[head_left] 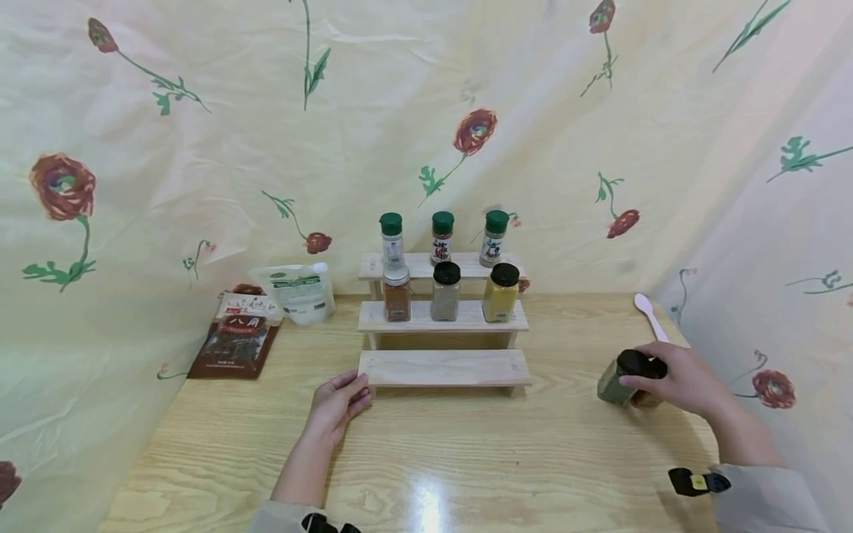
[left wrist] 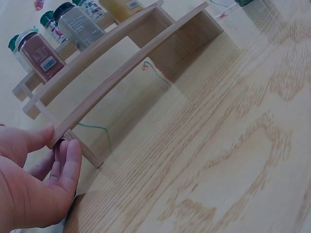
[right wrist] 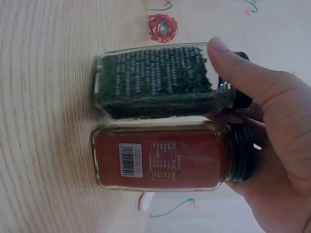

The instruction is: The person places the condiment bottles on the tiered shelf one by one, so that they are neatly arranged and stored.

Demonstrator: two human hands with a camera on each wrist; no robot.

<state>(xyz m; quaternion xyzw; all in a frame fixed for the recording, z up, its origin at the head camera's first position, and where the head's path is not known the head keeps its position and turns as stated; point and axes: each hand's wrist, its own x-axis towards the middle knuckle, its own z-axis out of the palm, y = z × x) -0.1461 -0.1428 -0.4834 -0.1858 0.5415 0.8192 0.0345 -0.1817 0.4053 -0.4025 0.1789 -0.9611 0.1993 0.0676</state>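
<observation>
My left hand [head_left: 335, 407] pinches the left end of the lowest step of a three-step wooden rack [head_left: 445, 368], thumb on top and fingers curled beneath. At the right side of the table, my right hand [head_left: 689, 381] grips a glass jar of dried green herbs [right wrist: 155, 82] by its black-capped neck, with the thumb across the near side. Right beside it stands a black-capped jar of red-brown spice [right wrist: 160, 158], mostly behind the hand in the head view. Both jars are at the tabletop; whether the herb jar is lifted I cannot tell.
Green-capped shakers [head_left: 441, 238] line the rack's top step. The middle step bears a red-brown jar [head_left: 397, 300], a grey jar [head_left: 445, 300] and a yellow jar [head_left: 500, 300]. A brown packet [head_left: 236, 340], a white pouch [head_left: 300, 296] and a white spoon [head_left: 649, 314] lie around.
</observation>
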